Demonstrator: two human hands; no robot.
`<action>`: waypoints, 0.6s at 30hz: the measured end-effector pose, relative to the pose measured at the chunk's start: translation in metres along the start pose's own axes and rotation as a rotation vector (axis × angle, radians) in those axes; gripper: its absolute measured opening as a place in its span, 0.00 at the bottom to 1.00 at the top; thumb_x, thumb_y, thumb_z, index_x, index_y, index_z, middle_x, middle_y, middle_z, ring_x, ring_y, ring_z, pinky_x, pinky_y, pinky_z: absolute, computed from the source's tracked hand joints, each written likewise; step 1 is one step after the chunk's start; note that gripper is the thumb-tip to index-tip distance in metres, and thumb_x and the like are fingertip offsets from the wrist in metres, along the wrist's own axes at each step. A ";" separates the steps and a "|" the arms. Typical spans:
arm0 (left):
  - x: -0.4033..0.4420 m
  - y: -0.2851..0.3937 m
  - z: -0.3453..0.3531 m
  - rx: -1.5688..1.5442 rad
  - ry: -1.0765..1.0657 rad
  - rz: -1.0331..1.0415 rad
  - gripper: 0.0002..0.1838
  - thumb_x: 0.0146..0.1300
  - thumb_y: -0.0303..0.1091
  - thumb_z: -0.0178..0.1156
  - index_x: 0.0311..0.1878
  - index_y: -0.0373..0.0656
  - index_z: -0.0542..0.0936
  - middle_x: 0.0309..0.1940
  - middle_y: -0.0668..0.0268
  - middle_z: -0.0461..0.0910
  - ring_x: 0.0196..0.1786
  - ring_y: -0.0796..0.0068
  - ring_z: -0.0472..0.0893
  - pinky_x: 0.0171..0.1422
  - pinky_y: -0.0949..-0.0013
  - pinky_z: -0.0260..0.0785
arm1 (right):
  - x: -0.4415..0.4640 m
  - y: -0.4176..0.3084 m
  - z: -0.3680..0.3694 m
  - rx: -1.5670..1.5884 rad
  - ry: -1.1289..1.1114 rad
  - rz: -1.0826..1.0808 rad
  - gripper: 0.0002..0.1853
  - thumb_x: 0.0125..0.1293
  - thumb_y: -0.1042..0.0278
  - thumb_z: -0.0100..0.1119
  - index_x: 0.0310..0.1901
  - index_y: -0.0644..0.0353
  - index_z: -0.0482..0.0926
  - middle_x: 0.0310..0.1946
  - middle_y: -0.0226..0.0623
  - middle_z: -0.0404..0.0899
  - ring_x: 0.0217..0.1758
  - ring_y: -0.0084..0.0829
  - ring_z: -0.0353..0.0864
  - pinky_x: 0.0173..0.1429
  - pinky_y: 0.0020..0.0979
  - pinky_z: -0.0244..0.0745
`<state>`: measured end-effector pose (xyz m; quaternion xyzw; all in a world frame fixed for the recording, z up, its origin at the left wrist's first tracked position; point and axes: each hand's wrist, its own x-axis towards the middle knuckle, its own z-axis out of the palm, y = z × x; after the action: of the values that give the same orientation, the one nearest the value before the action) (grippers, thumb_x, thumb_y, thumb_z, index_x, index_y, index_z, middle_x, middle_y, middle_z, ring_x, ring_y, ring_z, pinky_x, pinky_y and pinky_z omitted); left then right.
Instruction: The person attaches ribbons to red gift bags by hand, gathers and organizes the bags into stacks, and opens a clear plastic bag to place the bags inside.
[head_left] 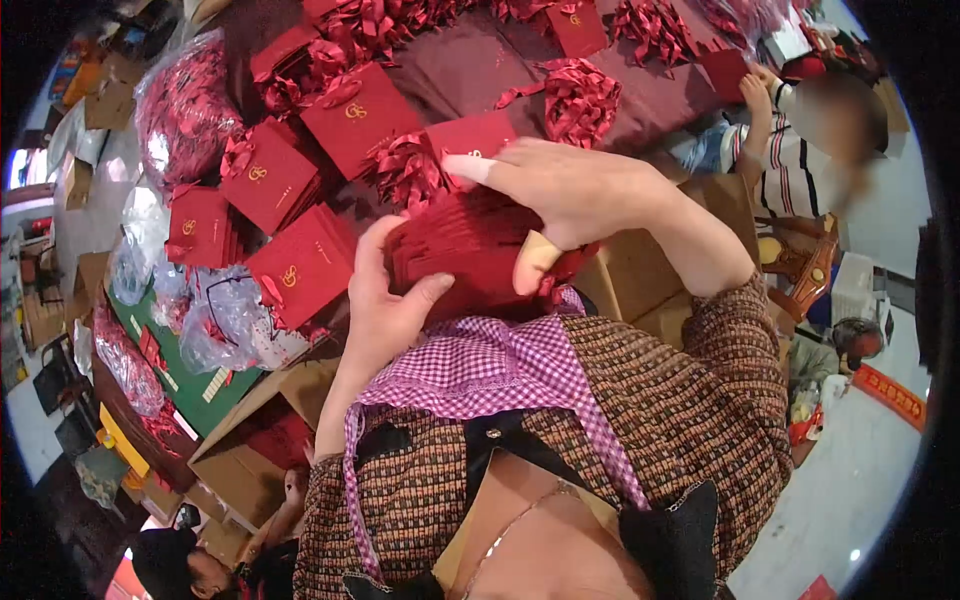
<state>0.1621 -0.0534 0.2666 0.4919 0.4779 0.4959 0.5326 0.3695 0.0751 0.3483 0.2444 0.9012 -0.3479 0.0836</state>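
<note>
A thick stack of red bags [455,245] is held upright against the apron. My left hand [385,300] grips its left end, thumb on the near side and fingers round the far side. Over its right end lies my right hand [575,195], with coverings on the thumb and a fingertip, closed round the stack. Just beyond the stack are a bunch of red ribbons [410,172] and a red bag with gold print [470,135]. More printed red bags [305,265] lie to the left.
A plastic sack of red material [185,110] stands at the upper left. Cardboard boxes [640,270] are beside me on both sides. At the upper right a person [800,150] touches a red bag. Other people are at the lower left and right. Ribbon bunches [580,100] lie on the table.
</note>
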 end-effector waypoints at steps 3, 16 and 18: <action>-0.006 -0.003 -0.002 0.092 -0.014 0.006 0.32 0.53 0.23 0.66 0.60 0.37 0.64 0.47 0.61 0.76 0.51 0.73 0.76 0.58 0.69 0.67 | -0.008 0.013 0.013 0.094 0.006 -0.111 0.61 0.33 0.44 0.76 0.65 0.69 0.54 0.47 0.60 0.72 0.52 0.56 0.72 0.55 0.43 0.69; 0.009 -0.020 0.010 0.158 0.024 -0.025 0.32 0.52 0.29 0.66 0.60 0.33 0.65 0.49 0.50 0.77 0.52 0.63 0.79 0.56 0.65 0.69 | -0.003 0.033 0.045 0.261 -0.004 0.078 0.37 0.48 0.63 0.72 0.57 0.66 0.62 0.48 0.54 0.74 0.55 0.49 0.73 0.59 0.40 0.67; 0.020 -0.027 0.017 0.163 0.047 -0.023 0.32 0.51 0.29 0.66 0.60 0.32 0.65 0.49 0.50 0.77 0.52 0.63 0.78 0.57 0.65 0.69 | 0.003 0.042 0.045 0.355 -0.040 0.202 0.37 0.46 0.65 0.73 0.56 0.68 0.64 0.45 0.55 0.76 0.52 0.48 0.76 0.55 0.38 0.70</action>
<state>0.1816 -0.0347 0.2399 0.5162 0.5347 0.4606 0.4853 0.3869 0.0730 0.2889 0.3374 0.7948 -0.4960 0.0916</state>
